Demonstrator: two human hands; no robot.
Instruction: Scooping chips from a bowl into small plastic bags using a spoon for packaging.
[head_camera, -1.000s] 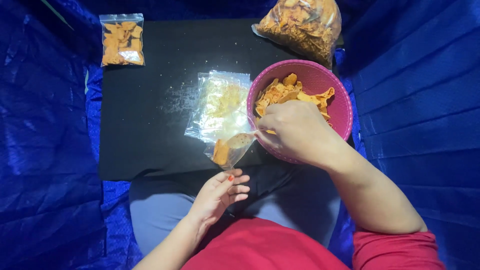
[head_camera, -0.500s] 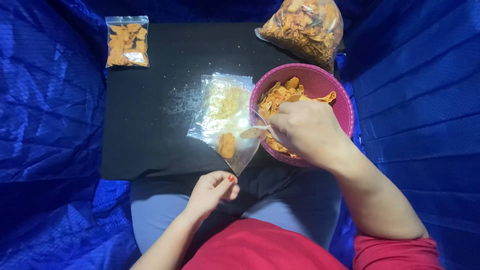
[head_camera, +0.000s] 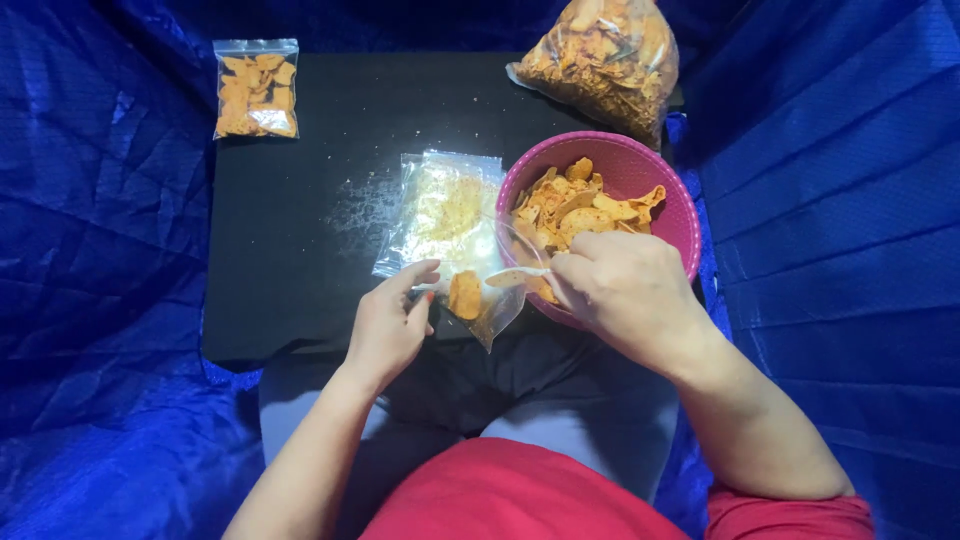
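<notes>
- Since half a second ago, the left hand (head_camera: 388, 325) has risen from the lap to the near edge of the clear plastic bag (head_camera: 450, 225), and its fingertips (head_camera: 425, 270) now pinch the bag's open mouth.
- Meanwhile the right hand (head_camera: 625, 290) has stayed at the near rim of the pink bowl (head_camera: 680, 215); its fingers are closed around a thin white piece, perhaps a small spoon or a chip (head_camera: 515, 277), which cannot be told for sure.
- That white piece points away from the right fingers toward the left hand and ends just over the bag's mouth.
- One orange chip (head_camera: 464, 295) lies inside the bag, between the two hands, just beside the left fingertips.
- Orange chips (head_camera: 580, 205) fill the bowl just beyond the right fingers.
- Far beyond the right hand rests a large bag of chips (head_camera: 605, 60).
- Far beyond the left hand, a small filled bag (head_camera: 257, 88) lies on the black board (head_camera: 300, 250).
</notes>
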